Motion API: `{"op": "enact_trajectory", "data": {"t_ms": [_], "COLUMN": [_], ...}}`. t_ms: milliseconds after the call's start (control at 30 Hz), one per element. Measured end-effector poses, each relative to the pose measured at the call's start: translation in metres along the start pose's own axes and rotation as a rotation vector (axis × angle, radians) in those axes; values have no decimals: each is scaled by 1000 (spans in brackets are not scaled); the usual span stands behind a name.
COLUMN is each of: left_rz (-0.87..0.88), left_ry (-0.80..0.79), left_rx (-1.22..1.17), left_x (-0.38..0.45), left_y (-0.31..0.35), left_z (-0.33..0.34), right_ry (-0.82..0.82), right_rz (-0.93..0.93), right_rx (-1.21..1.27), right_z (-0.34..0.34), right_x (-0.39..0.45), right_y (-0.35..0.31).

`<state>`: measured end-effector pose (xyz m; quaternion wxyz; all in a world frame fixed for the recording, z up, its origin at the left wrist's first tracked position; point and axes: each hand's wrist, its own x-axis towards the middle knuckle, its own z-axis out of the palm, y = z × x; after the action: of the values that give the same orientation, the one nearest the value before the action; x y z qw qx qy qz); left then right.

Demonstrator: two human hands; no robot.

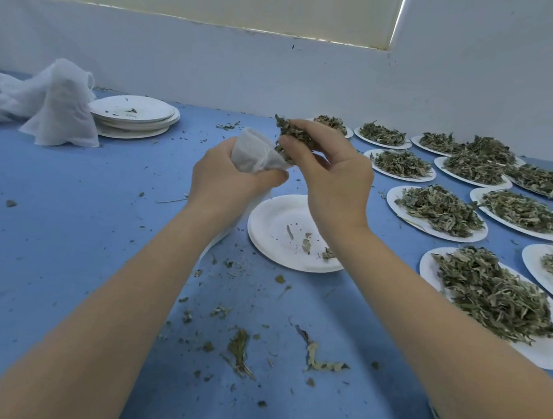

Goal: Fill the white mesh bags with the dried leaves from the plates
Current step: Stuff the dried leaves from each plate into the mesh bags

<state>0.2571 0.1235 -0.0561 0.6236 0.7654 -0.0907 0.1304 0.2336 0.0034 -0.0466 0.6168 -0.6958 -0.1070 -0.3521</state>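
Observation:
My left hand grips the neck of a white mesh bag, whose body hangs down behind my wrist to the blue table. My right hand holds a clump of dried leaves right at the bag's mouth. Below my hands lies a white paper plate with only a few leaf scraps on it. Several plates heaped with dried leaves fill the right side of the table.
A stack of used white plates sits at the back left, beside a pile of loose white mesh bags. Leaf crumbs are scattered over the blue table. A pale wall runs along the far edge.

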Motion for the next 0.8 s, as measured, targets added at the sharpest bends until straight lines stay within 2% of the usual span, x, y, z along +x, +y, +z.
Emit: {"op": "enact_trajectory", "data": {"t_ms": [167,300,467,567,700,800], "left_rz": [73,200,266,320,337,296], "left_ry": [63,48,29,21,7,-29], "left_rx": [169,323,500,671,720,695], "left_x": [1,1,2,0,-1,1], "left_y": [-2,-6,-7,-5,-3,-4], "left_z": [-3,-5,-5,-2,0,-2], "right_ry": [-127,-243,-367,-509,-553,-758], "right_rz": [-103,-281,-469,-379,-114,52], "right_rx": [-189,-390,-647,-799,-581,-503], "right_z": [-11,-17,-20,-18,-20,-28], "right_x": [2,4,4,8,11,17], "right_y": [6,6,0,-4,-17,-25]}}
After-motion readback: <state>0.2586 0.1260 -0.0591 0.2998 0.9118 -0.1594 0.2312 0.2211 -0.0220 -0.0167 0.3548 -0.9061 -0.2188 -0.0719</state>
